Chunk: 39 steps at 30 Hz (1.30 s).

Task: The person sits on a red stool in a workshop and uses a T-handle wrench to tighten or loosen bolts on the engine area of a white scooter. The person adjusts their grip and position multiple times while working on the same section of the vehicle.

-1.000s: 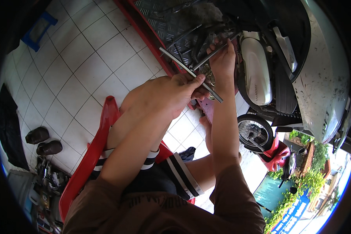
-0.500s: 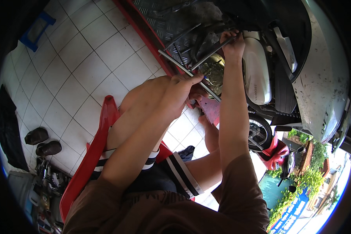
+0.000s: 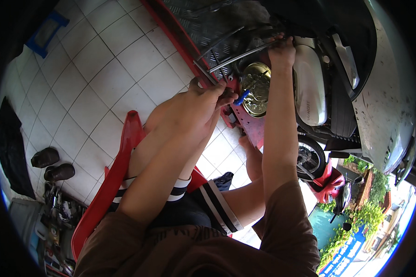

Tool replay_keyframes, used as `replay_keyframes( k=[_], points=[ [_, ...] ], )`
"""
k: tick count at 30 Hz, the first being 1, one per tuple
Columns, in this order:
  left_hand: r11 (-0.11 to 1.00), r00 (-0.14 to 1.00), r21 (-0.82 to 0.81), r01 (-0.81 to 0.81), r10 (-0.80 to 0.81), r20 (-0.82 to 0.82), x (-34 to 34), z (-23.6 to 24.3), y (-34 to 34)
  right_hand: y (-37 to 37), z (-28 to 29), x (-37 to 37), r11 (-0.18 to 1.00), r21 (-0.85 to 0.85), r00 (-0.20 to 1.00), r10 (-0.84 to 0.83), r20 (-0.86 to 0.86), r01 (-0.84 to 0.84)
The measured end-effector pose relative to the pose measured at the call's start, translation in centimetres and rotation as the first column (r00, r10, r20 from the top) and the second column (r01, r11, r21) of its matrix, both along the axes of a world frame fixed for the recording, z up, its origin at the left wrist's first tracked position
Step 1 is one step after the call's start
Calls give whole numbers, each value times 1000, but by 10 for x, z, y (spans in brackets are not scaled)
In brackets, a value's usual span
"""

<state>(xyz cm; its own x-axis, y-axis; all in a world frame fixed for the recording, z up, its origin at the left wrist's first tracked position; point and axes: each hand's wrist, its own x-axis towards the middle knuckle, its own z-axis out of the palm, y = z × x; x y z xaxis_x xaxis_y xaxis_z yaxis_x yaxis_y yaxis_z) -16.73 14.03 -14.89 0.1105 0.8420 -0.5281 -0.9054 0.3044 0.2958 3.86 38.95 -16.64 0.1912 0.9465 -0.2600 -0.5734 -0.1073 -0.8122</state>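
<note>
My left hand [image 3: 210, 94] is closed on a metal bar whose end is mostly hidden by my fingers, above my left knee. My right hand [image 3: 281, 51] grips the upper end of a long metal rod [image 3: 242, 56], reaching in beside the motorbike's pale side casing [image 3: 308, 85]; the rod slants down-left toward my left hand. Between my hands a round gold-coloured tin [image 3: 256, 90] holds small shiny pieces, with a blue object [image 3: 243, 96] at its left edge. Dark bars lie over the tread-plate platform [image 3: 185, 23] behind the rod.
I sit on a red plastic chair [image 3: 125, 138] beside the red platform edge [image 3: 164, 25]. Tiled floor [image 3: 101, 69] holds dark shoes [image 3: 58, 171], tools [image 3: 55, 221], a blue stool [image 3: 46, 32] and black cloth [image 3: 11, 147]. A red scooter [image 3: 326, 187] stands outside near greenery.
My right hand has moved up and right along the motorbike. My left hand's bar has swung from a long diagonal to mostly hidden behind my fingers, uncovering the tin and blue object.
</note>
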Motion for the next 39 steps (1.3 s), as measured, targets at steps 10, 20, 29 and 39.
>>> replay_keyframes(
  k=[10,20,29,39],
  points=[
    [925,827,368,93,134,-546,6,4,7,-39,1,-14,973,48,953,230,-197,-225],
    [884,711,384,267,88,-697,-31,27,38,-181,1,-83,829,0,828,558,57,-559],
    [958,113,200,204,180,-977,-34,5,25,-154,43,-78,817,42,818,574,27,-575],
    [904,340,352,242,261,-904,-40,44,-5,-154,56,-71,842,52,837,539,-97,-537]
  ],
)
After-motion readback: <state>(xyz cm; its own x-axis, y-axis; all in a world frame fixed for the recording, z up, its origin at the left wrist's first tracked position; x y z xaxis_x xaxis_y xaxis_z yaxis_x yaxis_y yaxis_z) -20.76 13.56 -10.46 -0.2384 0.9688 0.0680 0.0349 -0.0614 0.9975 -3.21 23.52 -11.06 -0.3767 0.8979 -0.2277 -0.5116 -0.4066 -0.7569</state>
